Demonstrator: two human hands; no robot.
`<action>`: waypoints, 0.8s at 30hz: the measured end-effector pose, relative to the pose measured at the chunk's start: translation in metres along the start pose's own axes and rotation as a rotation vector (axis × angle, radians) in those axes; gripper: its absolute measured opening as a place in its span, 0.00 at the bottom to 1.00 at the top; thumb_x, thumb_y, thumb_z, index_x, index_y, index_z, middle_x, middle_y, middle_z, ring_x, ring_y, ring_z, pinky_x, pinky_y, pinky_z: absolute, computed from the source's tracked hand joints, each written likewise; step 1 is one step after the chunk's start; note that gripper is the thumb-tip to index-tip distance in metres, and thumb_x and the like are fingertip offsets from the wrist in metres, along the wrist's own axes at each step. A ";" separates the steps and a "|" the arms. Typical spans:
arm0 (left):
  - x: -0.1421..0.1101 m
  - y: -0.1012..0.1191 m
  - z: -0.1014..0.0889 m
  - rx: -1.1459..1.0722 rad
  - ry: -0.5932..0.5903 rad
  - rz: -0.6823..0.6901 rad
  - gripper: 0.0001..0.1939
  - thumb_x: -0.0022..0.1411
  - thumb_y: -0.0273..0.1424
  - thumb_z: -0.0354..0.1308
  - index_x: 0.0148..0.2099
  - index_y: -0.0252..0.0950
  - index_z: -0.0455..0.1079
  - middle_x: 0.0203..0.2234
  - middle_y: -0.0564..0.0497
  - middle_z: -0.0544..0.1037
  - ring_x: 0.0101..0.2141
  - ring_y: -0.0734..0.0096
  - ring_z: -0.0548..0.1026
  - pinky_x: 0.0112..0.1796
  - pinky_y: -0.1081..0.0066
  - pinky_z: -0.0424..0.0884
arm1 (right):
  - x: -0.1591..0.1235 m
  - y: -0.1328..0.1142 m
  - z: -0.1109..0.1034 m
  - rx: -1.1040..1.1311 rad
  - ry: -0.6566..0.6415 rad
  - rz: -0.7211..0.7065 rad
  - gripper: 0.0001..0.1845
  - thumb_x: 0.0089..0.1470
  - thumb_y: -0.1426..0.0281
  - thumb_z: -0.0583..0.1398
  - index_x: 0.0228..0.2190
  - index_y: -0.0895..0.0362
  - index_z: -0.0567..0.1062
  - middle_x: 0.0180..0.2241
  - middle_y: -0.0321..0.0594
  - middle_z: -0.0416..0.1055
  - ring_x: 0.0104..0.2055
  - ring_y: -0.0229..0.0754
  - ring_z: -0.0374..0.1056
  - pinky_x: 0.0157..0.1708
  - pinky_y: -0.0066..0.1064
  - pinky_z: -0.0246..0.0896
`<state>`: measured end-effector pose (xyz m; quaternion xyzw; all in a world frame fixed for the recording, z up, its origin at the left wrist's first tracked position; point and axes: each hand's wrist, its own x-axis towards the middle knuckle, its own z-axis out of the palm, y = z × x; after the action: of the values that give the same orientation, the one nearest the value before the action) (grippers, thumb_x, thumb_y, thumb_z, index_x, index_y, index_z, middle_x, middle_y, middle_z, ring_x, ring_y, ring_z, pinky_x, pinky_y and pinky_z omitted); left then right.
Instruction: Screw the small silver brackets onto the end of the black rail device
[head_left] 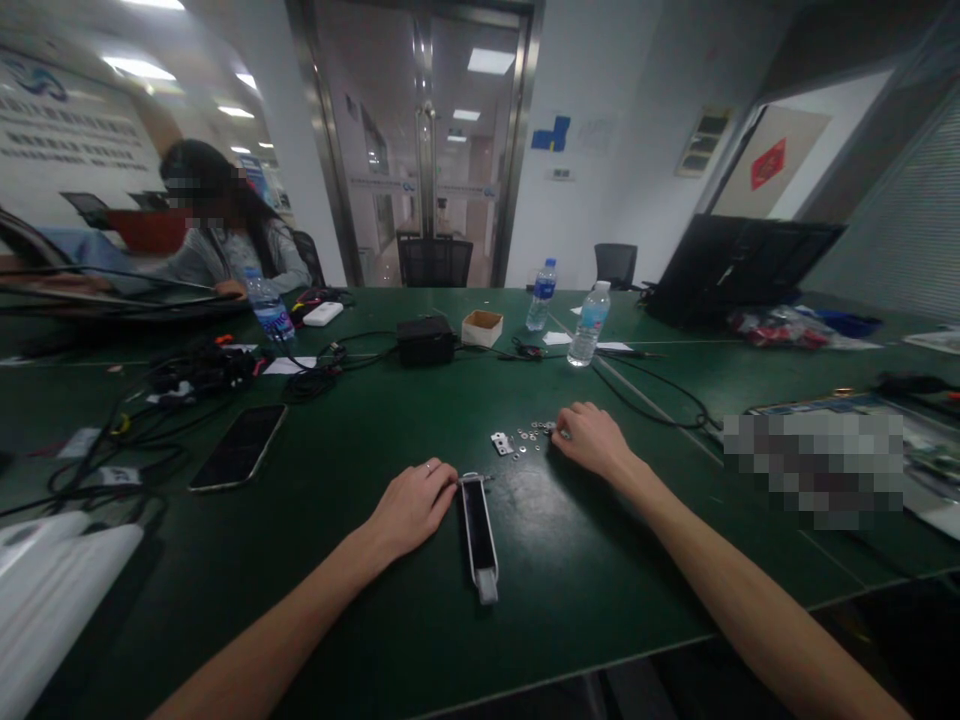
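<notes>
A long, narrow black piece with a white frame point(479, 530) lies on the green table, a pale block at its near end. The fingers of my left hand point(415, 507) are closed at its far left corner, where a thin rod crosses the end. Beyond it, small metal washers and nuts point(523, 436) are scattered beside a small metal plate with holes point(502, 443). My right hand point(590, 438) has its fingertips pinched together at the right edge of these small parts; what is between them is too small to make out.
Water bottles point(590, 325) stand beyond my hands, near a small open box point(482, 328) and a black box point(425, 340). A phone point(240, 447) and tangled cables point(199, 370) lie left. Electronics point(926, 455) sit right. Another person point(225, 230) sits across at left.
</notes>
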<state>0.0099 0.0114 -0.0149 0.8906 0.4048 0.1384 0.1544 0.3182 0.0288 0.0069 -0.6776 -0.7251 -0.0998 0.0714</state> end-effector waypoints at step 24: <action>0.000 0.003 -0.002 -0.001 -0.013 -0.015 0.12 0.69 0.33 0.45 0.48 0.38 0.67 0.41 0.49 0.71 0.38 0.66 0.71 0.38 0.66 0.70 | -0.014 -0.042 0.001 0.484 -0.040 -0.439 0.03 0.49 0.75 0.60 0.26 0.58 0.71 0.29 0.39 0.69 0.34 0.41 0.64 0.37 0.31 0.59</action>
<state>0.0113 0.0102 -0.0120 0.8884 0.4103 0.1317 0.1583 0.2776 0.0130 0.0007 -0.4704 -0.8577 0.0760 0.1929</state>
